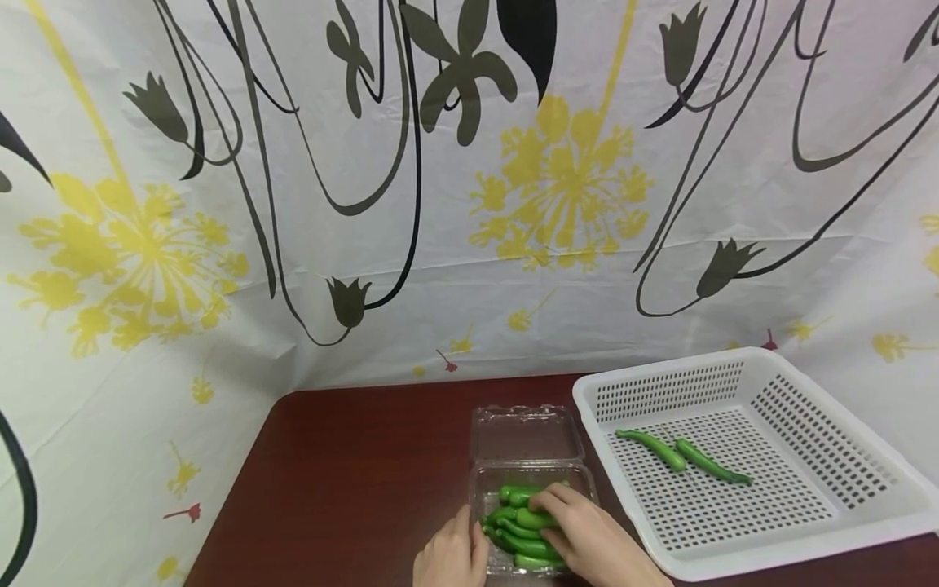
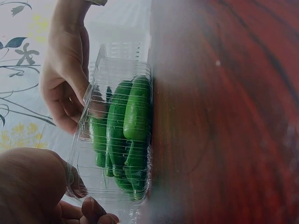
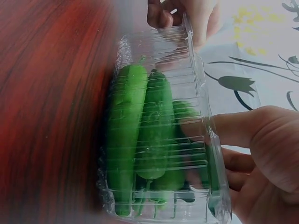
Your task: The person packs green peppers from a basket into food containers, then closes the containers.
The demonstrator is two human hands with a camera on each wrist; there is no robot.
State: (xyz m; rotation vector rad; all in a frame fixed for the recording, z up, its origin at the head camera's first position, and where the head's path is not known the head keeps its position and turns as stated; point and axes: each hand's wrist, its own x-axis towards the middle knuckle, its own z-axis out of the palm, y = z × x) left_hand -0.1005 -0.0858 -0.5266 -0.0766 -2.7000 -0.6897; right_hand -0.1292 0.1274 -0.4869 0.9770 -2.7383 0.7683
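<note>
A clear plastic clamshell container (image 1: 480, 481) stands on the table with its lid (image 1: 526, 436) folded back, away from me. Several green chili peppers (image 1: 519, 545) lie in it, side by side and stacked. My left hand (image 1: 449, 556) holds the container's left rim, thumb and fingers at the wall in the left wrist view. From the right, my right hand (image 1: 590, 538) reaches over the rim and grips one green chili pepper (image 1: 534, 519) on top of the pile. Its fingertips, inside the container, show through the ribbed wall in the right wrist view.
A white perforated plastic basket (image 1: 623, 505) stands to the right, close to the container. Two green chili peppers (image 1: 710, 463) lie on its floor. The dark red wooden table (image 1: 352, 481) extends leftward. A flower-patterned cloth (image 1: 440, 244) hangs behind it.
</note>
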